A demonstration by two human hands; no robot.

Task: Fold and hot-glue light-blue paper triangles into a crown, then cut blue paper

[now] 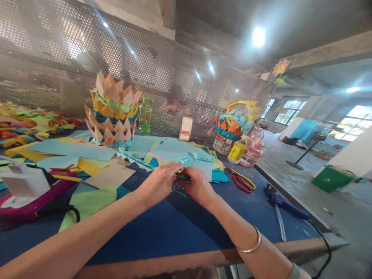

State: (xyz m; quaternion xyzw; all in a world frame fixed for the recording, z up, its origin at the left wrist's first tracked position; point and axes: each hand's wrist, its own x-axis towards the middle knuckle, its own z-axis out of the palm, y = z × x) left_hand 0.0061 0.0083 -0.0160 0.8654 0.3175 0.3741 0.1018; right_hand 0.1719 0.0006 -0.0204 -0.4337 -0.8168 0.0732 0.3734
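My left hand and my right hand meet over the blue table, fingers pinched together on a small dark folded paper piece held between them. A silver bangle circles my right wrist. Just beyond my hands lies a spread of light blue paper sheets with small folded blue pieces on top.
Red-and-yellow scissors and a blue glue gun lie at the right. A tall folded paper crown stack, green bottle, paper-trimmed basket and jars stand behind. A pink and white machine sits left. A perforated metal screen backs the table.
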